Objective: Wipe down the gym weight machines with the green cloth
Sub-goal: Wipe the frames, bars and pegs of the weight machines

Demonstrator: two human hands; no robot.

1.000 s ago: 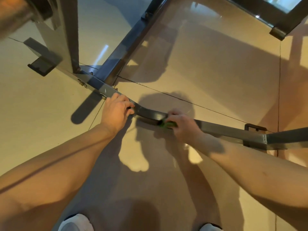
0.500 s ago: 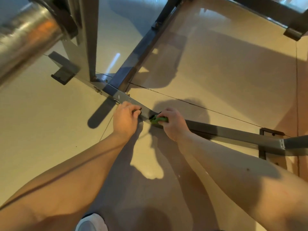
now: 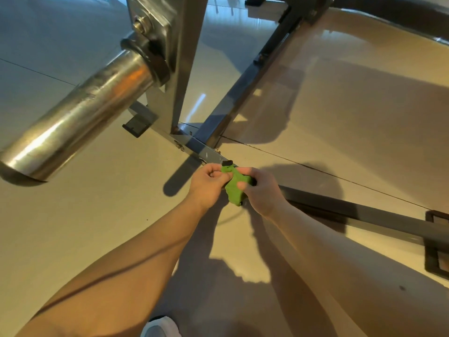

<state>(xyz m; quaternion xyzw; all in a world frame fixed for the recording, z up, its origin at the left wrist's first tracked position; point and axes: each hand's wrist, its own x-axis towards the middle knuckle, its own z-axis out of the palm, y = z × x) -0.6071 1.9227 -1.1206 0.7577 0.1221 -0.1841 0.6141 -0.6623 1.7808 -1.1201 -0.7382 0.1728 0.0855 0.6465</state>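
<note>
One green cloth, bunched into a small wad, is held between two hands above the low frame of the weight machine. The left hand has its fingers curled inward and pinches the cloth's upper left edge. The right hand grips the cloth from the other side, with the thumb pressed across its face and the remaining fingers folded behind it. The cloth thus lies between the two sets of fingertips, and its loose lower end hangs just below the right thumb. Whether the cloth touches the metal beneath it cannot be told.

One small black tab shows just beyond the fingertips, at the cloth's top edge. Two floor bars meet a short way beyond the left knuckles. One dark base bar runs out from behind the right hand toward the right. One diagonal bar runs away from the fingers toward the far side. One upright post rises from the junction. It carries one polished steel weight peg, which juts out to the left, well apart from the hands. One black rubber foot sits at the frame's left end, and one black bracket sits at its right end. The glossy tiled floor lies under everything. One white shoe shows between the forearms at the bottom edge.
</note>
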